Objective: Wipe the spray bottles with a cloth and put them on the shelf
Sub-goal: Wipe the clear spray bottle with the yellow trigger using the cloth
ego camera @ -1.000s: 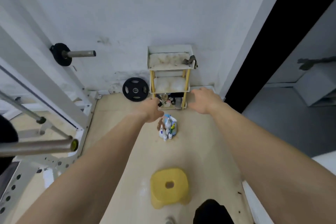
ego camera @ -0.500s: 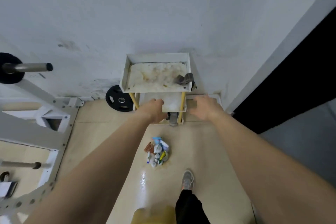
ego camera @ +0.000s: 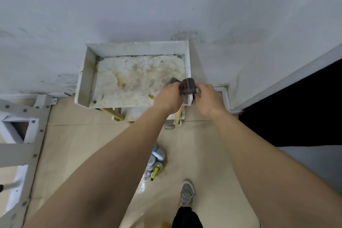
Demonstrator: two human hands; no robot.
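1. Both hands are now seen higher than half a second ago: they have been raised from the lower tier to the near right corner of the top tray of the shelf (ego camera: pixel 137 48).
2. The dark cloth (ego camera: pixel 187 87), draped untouched over the tray's right rim before, is now met from both sides.
3. The left hand (ego camera: pixel 170 96) is seen with its fingers curled onto the cloth's left part, inside the tray.
4. The right hand (ego camera: pixel 208 98) is held just outside the rim, its fingertips at the cloth's right edge; whether they are clamped on it cannot be told.
5. The spray bottles (ego camera: pixel 155 163) are left in a tight cluster on the floor (ego camera: pixel 83 144), near the shelf's foot and well apart from both hands.
6. Counted: one cloth, one shelf with two tiers visible, two yellow posts (ego camera: pixel 111 113), one shoe (ego camera: pixel 187 192).
7. The bottles are too small and crowded for an exact count; several are seen.
8. One white metal frame (ego camera: pixel 18 135) is seen at the left.
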